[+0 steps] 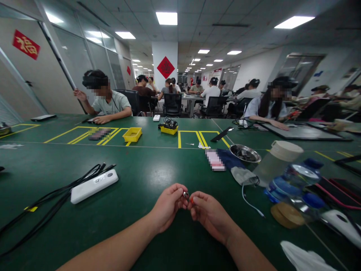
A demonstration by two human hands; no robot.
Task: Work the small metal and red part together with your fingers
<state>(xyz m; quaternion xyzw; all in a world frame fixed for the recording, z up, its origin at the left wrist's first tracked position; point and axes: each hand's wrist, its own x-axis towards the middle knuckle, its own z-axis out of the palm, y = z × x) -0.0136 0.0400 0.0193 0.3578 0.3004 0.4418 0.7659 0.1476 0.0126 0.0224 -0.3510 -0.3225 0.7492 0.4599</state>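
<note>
Over the near middle of the green table, both of my hands meet with their fingertips close together. My left hand pinches a small shiny metal piece between thumb and fingers; its exact kind is too small to tell. Pinched in my right hand is a tiny orange-red piece, mostly covered by the fingertips. Whether the two pieces touch is hidden by my fingers.
To the left lie a white power bank and black cables. On the right are a metal bowl, a lidded jug and plastic bottles. Yellow trays stand farther back. Two people sit across the table.
</note>
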